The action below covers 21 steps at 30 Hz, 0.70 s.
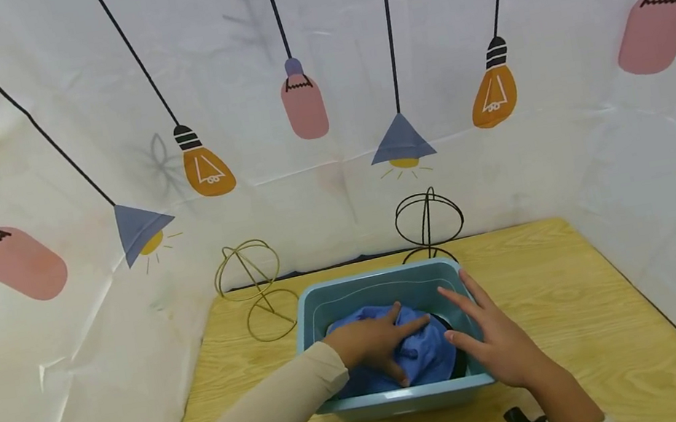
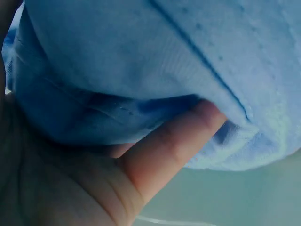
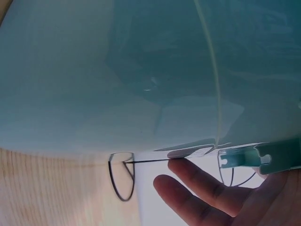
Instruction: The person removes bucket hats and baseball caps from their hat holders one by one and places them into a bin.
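A blue cloth hat [image 1: 430, 355] with stitched seams lies inside a blue-green plastic tub [image 1: 407, 393]. My left hand [image 1: 375, 341] reaches into the tub and rests on the hat, its fingers spread. In the left wrist view the left thumb [image 2: 174, 150] lies against a fold of the hat's fabric [image 2: 141, 52]; the other fingers are mostly hidden there. Over the tub's right rim is my right hand [image 1: 498, 340], fingers apart and nothing held. In the right wrist view its fingers [image 3: 202, 188] show beside the tub wall [image 3: 155, 103]. Something black [image 1: 458, 362] shows at the hat's right edge.
A gold wire stand [image 1: 264, 296] is behind the tub to the left, and a black wire stand [image 1: 427, 226] is behind it to the right. All stand on a wood-grain table [image 1: 548, 281]. A white sheet [image 1: 349, 194] printed with lamps encloses the back and sides.
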Motion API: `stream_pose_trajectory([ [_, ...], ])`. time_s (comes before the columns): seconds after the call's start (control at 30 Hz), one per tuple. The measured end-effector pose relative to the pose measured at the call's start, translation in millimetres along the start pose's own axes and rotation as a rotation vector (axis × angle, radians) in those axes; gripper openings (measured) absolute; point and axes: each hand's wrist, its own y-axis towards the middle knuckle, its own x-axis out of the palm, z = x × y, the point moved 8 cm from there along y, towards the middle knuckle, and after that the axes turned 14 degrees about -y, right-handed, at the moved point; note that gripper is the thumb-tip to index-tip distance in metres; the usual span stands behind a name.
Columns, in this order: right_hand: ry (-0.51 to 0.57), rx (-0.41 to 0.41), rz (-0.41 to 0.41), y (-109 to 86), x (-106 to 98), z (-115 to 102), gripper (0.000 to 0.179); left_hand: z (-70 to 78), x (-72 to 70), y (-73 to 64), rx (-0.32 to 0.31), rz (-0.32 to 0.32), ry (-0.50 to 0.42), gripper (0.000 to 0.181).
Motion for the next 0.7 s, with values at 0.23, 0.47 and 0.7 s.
stream_pose_trajectory([
  [0.23,-0.007,0.003,-0.004,-0.1,-1,-1,0.066,6.8,-8.5,-17.8,0.043,0.022,0.07,0.107],
  [0.47,-0.03,0.005,-0.008,-0.4,-2,-2,0.068,9.2,-17.0,-35.0,0.097,0.065,0.132,0.101],
  [0.7,-0.094,0.018,0.001,-1.4,-3,-6,0.071,4.9,-25.9,-52.1,0.098,0.117,0.26,0.089],
])
